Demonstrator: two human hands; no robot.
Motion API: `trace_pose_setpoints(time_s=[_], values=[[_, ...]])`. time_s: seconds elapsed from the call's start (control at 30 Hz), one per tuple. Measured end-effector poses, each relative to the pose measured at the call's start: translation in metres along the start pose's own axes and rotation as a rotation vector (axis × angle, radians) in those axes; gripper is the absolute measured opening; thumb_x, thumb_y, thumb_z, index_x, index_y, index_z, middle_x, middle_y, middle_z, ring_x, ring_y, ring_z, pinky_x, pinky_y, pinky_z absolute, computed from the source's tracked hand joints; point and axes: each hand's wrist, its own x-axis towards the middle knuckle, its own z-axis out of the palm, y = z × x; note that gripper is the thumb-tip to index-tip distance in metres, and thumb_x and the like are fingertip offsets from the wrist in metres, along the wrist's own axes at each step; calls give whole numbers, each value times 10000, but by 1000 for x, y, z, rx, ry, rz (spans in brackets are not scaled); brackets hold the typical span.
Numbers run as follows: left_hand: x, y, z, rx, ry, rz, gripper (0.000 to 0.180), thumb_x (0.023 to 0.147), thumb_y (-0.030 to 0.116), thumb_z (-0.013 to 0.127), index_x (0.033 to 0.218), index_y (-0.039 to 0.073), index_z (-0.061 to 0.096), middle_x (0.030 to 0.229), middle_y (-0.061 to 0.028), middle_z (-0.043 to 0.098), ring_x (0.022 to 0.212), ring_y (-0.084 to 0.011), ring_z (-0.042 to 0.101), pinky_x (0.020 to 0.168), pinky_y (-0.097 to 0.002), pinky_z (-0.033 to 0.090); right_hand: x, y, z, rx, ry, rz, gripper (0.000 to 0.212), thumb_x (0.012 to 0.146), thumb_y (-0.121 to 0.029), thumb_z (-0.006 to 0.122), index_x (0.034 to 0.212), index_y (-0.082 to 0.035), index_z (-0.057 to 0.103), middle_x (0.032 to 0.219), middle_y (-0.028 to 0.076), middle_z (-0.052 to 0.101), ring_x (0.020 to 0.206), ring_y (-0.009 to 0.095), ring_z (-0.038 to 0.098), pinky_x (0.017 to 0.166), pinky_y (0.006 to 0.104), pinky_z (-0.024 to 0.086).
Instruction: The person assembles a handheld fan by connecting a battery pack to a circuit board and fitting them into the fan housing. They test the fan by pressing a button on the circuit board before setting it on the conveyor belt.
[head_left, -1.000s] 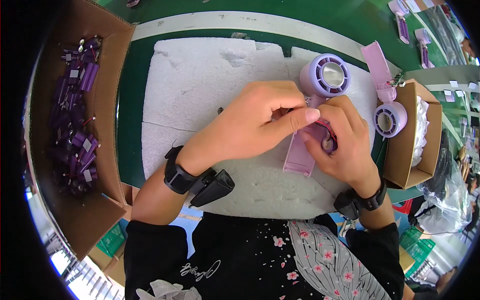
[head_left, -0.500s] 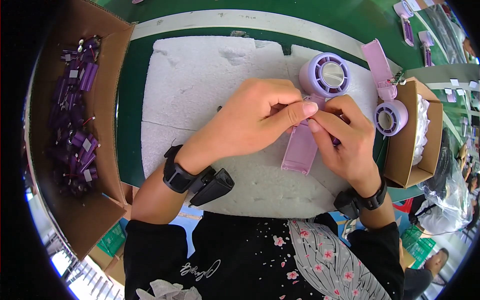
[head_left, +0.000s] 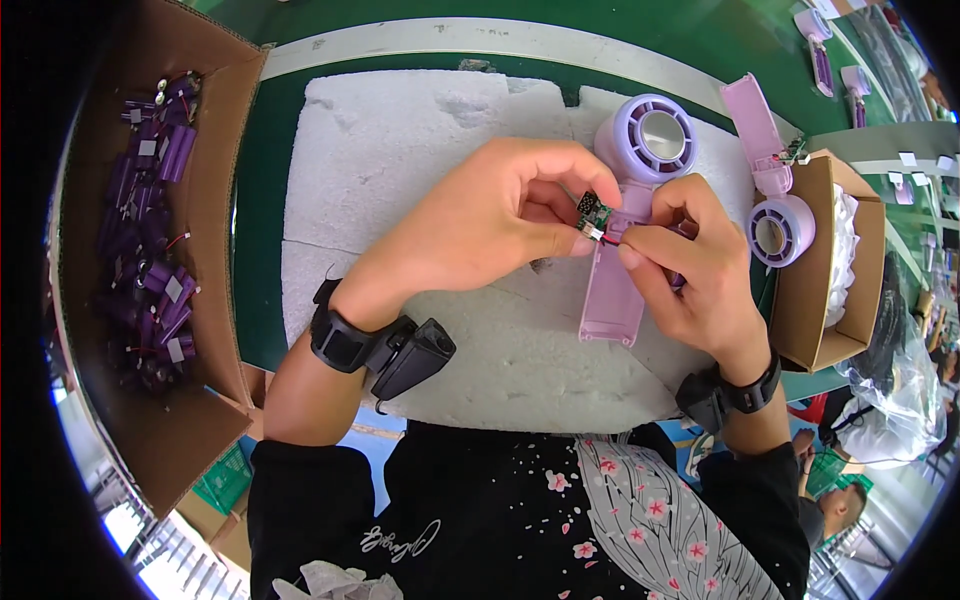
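A small green circuit board (head_left: 592, 212) is pinched between the thumb and fingers of my left hand (head_left: 490, 220), with its white connector towards my other hand. My right hand (head_left: 700, 275) pinches thin red and black wires (head_left: 610, 240) right at that connector. A bit of purple battery (head_left: 680, 282) shows beneath the right fingers; most of it is hidden. Under both hands lies a handheld fan, its round lilac head (head_left: 622, 140) pointing away from me and its open pink handle shell (head_left: 612, 295) towards me, on a white foam board (head_left: 400, 130).
At the left, a cardboard box (head_left: 215, 240) holds many purple battery packs (head_left: 150, 220). Another opened fan (head_left: 782, 230) lies right of the foam, beside a small carton (head_left: 800, 300) with white contents. More fans (head_left: 820, 65) lie far right. A person (head_left: 840, 510) is at lower right.
My left hand has shifted slightly up and its fingers have spread from my right hand's, bringing the circuit board and wires into sight. The fan handle has swung a little to the right.
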Motion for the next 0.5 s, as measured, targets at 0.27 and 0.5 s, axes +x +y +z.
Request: trace_pose_setpoints(time_s=[0.27,0.5], values=[[3,-10,1,-57,29,87,270,815,-83,669,1044,35,590,947,-25,623,804,-82,596,658,-225,502,0,1,0,-20,-22,2,90,748,-52,750,820,-60,696,859,88,512,624,225,589,532,329,499],[4,-11,1,-77,36,89,283,810,-88,670,1050,34,586,972,-32,627,817,-85,599,682,-222,507,0,1,0,-13,-28,9,85,751,-52,747,816,-56,692,864,89,512,624,225,586,534,334,497]])
